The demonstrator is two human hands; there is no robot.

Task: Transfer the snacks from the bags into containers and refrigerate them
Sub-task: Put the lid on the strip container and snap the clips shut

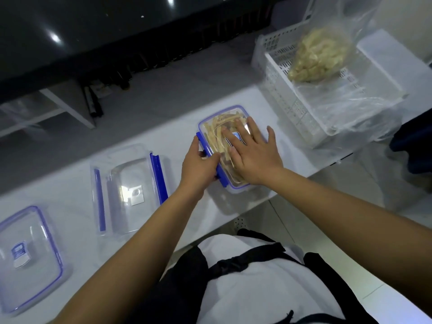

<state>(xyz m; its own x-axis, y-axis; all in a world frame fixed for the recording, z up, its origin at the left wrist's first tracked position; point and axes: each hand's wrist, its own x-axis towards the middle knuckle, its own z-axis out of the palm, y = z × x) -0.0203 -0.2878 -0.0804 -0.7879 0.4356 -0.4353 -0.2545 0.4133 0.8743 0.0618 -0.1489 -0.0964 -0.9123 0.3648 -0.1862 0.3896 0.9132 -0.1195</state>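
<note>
On the tabletop [70, 195], the right hand [253, 155] presses flat on the filled container's lid [216, 127] while the left hand [198, 164] grips its blue clip [221, 176].

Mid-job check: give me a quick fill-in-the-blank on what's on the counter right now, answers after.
1. The right hand presses flat on the lid of the ____ container.
2. The left hand grips that container's ____ side clip.
3. The bag of snacks sits in the white ____.
4. The empty container has ____ lid on it.

Answers: filled; blue; basket; no
</note>
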